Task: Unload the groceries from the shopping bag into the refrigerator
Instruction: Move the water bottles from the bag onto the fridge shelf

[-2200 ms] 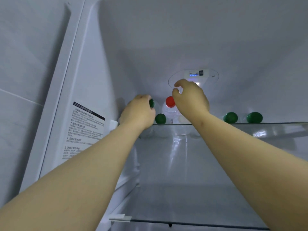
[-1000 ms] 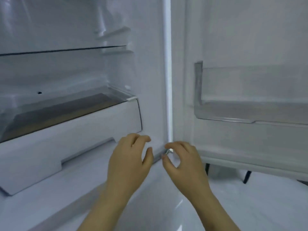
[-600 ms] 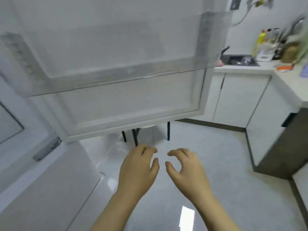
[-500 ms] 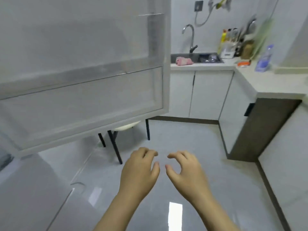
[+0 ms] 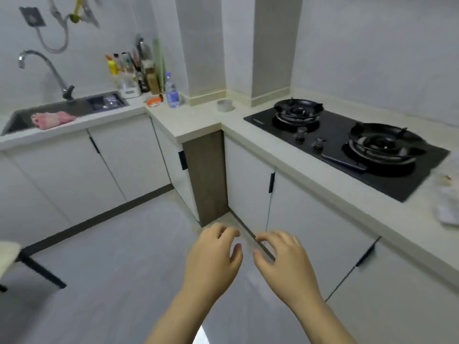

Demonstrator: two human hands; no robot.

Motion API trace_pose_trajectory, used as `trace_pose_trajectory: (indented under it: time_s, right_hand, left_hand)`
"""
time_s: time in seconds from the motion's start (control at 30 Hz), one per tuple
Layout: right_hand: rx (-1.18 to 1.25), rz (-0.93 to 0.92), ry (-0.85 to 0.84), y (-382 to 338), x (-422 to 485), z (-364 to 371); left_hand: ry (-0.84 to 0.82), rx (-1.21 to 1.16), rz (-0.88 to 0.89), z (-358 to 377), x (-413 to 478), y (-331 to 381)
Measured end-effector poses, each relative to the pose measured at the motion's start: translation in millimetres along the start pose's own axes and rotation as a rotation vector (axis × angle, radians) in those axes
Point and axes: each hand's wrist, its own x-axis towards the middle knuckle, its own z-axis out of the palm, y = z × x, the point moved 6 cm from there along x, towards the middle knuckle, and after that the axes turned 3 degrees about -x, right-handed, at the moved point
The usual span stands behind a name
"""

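Observation:
My left hand (image 5: pixel 213 256) and my right hand (image 5: pixel 283 259) hang side by side over the grey floor, fingers loosely curled, both holding nothing. The refrigerator is out of view. A crumpled whitish plastic thing (image 5: pixel 449 202) lies on the counter at the far right edge, partly cut off; I cannot tell if it is the shopping bag.
An L-shaped counter (image 5: pixel 198 120) carries a sink (image 5: pixel 62 112) with a pink cloth, bottles in the corner, and a black two-burner gas hob (image 5: pixel 347 142). White cabinets (image 5: pixel 248 184) stand below. A chair's edge and legs (image 5: pixel 29 266) show at the left.
The view has swung right from the refrigerator shelf with bottles, past the open door, to the kitchen counter. Both hands left the bottles and now hang with nothing in them.

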Motion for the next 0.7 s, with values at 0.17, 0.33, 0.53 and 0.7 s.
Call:
trace_pose_trajectory:
  time_s: [0.17, 0.33, 0.53, 0.7]
  right_hand:
    - [-0.041, 0.2, 0.148, 64.8, 19.6, -45.8]
    - [-0.078, 0.391, 0.279, 116.2, 44.0, -85.7]
    - [-0.119, 0.552, 0.422, 165.0, 75.2, -129.3]
    - [-0.151, 0.662, 0.549, 205.3, 82.1, -168.1]
  left_hand:
    - [-0.124, -0.053, 0.238, 53.7, 69.4, 58.8]
    - [-0.232, -0.123, 0.431, 98.2, 135.7, 112.5]
    - [-0.319, -0.197, 0.643, 139.3, 199.0, 176.6]
    - [-0.344, -0.256, 0.8, 167.4, 231.4, 241.7]
